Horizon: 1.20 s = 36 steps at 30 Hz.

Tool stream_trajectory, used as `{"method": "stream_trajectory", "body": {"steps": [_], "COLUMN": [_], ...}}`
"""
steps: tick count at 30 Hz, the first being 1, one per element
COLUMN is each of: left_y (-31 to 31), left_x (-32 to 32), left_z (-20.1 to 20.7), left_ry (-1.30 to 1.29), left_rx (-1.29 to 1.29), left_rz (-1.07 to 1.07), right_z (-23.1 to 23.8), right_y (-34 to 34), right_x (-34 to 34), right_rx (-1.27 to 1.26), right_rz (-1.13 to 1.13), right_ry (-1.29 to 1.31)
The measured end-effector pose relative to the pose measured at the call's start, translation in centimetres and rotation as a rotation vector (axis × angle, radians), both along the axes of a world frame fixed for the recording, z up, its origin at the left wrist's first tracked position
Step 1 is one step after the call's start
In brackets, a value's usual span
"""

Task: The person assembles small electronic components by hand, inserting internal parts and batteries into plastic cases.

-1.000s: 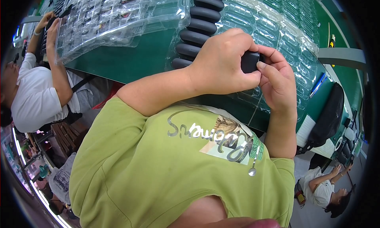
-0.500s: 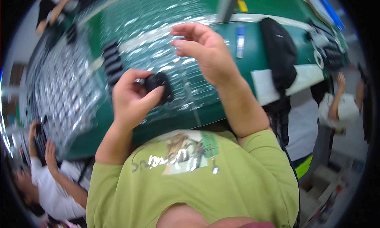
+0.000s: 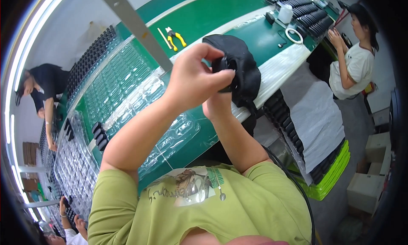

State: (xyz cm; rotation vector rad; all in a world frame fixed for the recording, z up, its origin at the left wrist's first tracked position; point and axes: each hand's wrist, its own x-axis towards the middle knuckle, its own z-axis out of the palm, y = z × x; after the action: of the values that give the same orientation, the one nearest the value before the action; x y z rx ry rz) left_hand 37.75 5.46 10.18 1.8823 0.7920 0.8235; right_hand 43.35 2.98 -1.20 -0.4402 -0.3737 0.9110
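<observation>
My left hand [image 3: 191, 78] is closed on a small, dark, rounded part [image 3: 223, 67], pinched between thumb and fingers. Just beyond it a black fabric bag [image 3: 247, 70] lies bunched on the green table [image 3: 208, 13]. Below the left hand, my right hand [image 3: 217, 105] reaches up against the near side of the bag. Its fingers are hidden behind the left hand and the black part, so their grip does not show.
Clear plastic trays [image 3: 123, 70] cover the table's left, with several black parts [image 3: 100, 136] near them. A metal post [image 3: 136, 28] rises beside yellow-handled pliers [image 3: 175, 39]. A white bottle [image 3: 285, 14] and ring [image 3: 294, 36] stand far right. Co-workers [image 3: 355, 53] are at both sides.
The view has swung right. My left hand has carried the black part over to the black bag, and my right hand, open and raised before, has come down behind it.
</observation>
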Motion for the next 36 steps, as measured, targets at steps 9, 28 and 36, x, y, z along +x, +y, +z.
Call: {"method": "stream_trajectory", "body": {"steps": [9, 28, 36], "left_y": [3.2, 1.4, 0.8], "left_x": [10.4, 12.6, 12.3], "left_z": [-4.5, -9.3, -9.2], "left_ry": [0.103, -0.027, 0.024], "left_rx": [-0.011, 0.019, 0.194], "left_rz": [-0.073, -0.17, -0.134], "right_z": [-2.0, -1.3, 0.4], "right_y": [-9.0, -14.8, -7.8], "right_x": [3.3, 21.5, 17.6], "right_rx": [-0.139, -0.872, -0.408], "right_rz": [0.175, -0.031, 0.033], "right_ry": [-0.206, -0.912, -0.334]}}
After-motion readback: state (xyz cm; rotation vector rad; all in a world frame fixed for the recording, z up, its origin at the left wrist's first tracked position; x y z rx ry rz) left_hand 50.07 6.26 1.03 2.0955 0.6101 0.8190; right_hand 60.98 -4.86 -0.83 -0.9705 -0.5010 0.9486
